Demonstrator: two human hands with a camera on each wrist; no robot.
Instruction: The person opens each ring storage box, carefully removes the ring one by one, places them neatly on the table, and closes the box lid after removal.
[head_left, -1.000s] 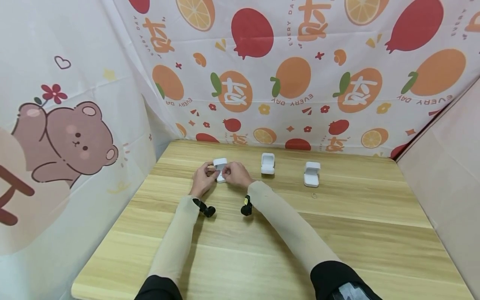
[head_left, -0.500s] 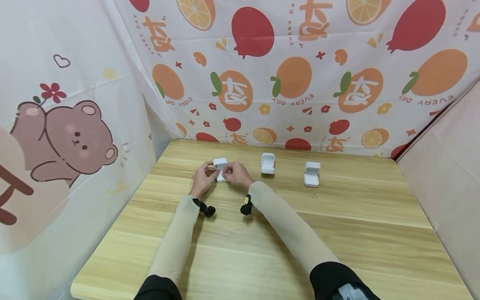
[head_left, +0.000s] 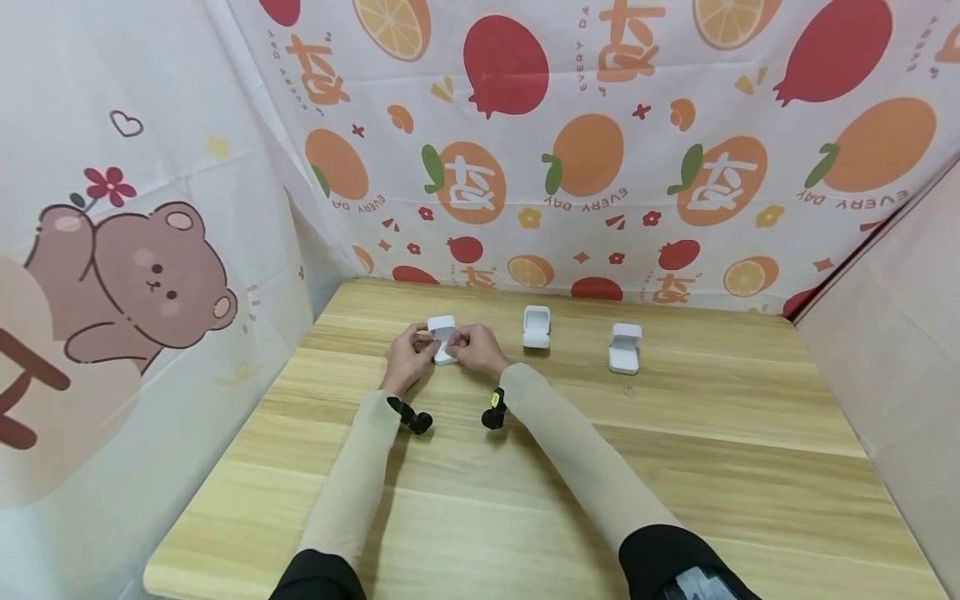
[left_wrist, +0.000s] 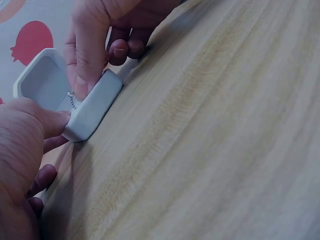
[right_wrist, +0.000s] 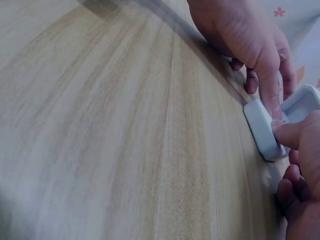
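Observation:
A small white ring box (head_left: 442, 354) stands with its lid raised at the left of the table. My left hand (head_left: 407, 358) grips the side of its base, the thumb over the rim in the left wrist view. A silver ring (left_wrist: 73, 100) with a row of small bright bumps sits at the box's insert. My right hand (head_left: 477, 348) reaches in from the other side and pinches the ring, its thumb (right_wrist: 290, 134) beside it in the right wrist view. The ring's lower part is hidden by the fingers and the box.
Two more white ring boxes with raised lids stand further right, one box (head_left: 536, 327) at the back and another box (head_left: 624, 348) beyond it. A thin loose ring (head_left: 629, 391) lies on the wooden table (head_left: 570, 517) before the rightmost box. Printed cloth (head_left: 510, 167) hangs behind.

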